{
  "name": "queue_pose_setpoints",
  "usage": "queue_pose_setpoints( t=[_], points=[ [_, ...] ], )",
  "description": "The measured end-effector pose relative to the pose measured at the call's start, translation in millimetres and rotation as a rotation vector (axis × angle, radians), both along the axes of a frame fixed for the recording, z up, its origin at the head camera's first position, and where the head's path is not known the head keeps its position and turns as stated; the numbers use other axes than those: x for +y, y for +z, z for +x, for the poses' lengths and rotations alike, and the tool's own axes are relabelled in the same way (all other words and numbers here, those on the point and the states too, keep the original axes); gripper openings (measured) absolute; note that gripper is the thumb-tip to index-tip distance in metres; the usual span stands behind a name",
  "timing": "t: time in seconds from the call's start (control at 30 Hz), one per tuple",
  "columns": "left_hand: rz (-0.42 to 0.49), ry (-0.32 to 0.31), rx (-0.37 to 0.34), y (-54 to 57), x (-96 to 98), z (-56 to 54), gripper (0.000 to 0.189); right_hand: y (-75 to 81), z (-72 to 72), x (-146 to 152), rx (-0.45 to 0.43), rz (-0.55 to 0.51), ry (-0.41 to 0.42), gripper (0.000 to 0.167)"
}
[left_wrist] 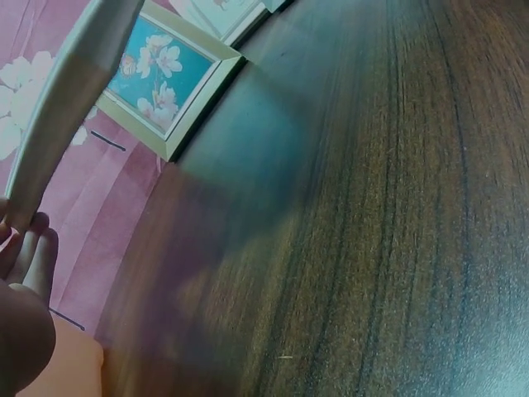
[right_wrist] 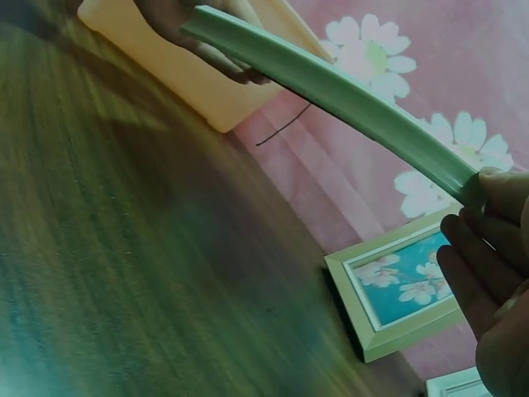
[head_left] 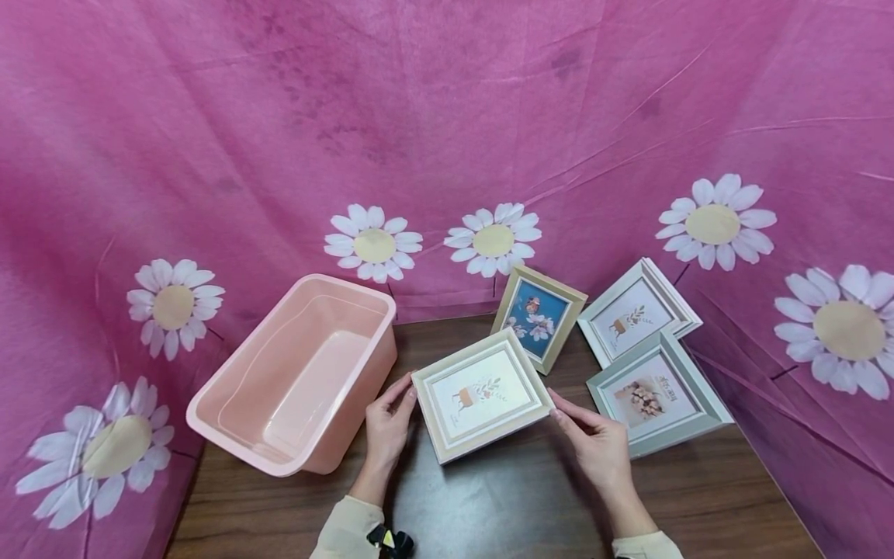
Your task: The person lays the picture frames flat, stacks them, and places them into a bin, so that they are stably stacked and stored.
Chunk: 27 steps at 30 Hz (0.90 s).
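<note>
**Pink flowered cloth (head_left: 447,116) behind a wooden table (head_left: 482,512), with a cream frame (head_left: 482,394) held up at two sides**

The table is backed and flanked by the cloth, on which big white daisies are printed. The cream frame is held above the table, its picture of a brown animal and leafy sprigs turned upward. Near its left corner it is pinched by the left hand (head_left: 388,425), the thumb and fingers parted only by the frame's thickness. Near its right corner it is pinched by the right hand (head_left: 597,444) in the same narrow way, the lower fingers being held loosely below the edge.

To the left of the cream frame, a pink tub (head_left: 356,411) is set near the left hand. Just behind the cream frame, a blossom frame (head_left: 539,318) with a blue picture is placed. On the right, a white frame (head_left: 635,310) is partly covered by a grey-green frame (head_left: 660,396), which is seen beside the right hand. Both wrists are covered by pale sleeves (head_left: 349,528).
</note>
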<state>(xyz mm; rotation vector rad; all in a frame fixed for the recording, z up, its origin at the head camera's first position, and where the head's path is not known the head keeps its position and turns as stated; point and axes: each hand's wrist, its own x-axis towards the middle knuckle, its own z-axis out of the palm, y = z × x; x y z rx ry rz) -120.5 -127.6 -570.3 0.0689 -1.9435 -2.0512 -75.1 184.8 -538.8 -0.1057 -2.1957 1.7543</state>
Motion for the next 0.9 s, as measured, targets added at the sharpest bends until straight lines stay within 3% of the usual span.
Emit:
queue_pose_setpoints(
  t=[0.33,0.5,0.63,0.9],
  points=[
    [-0.034,0.026,-0.092,-1.0,3.9,-3.1,0.032,-12.8,11.7,-10,-0.051,-0.070,-0.024,0.024],
    [-0.106,0.040,-0.107,-3.7,5.4,-5.0,0.030,-20.7,17.0,-12,-0.119,-0.055,-0.052,0.024],
    [-0.172,0.031,-0.128,-6.0,6.6,-7.1,0.030,-28.4,20.1,-13,-0.154,-0.037,-0.066,0.023],
    [-0.204,0.002,-0.186,-10.8,8.0,-11.3,0.033,-34.4,23.5,-15,-0.187,-0.011,-0.082,0.022]
  ],
)
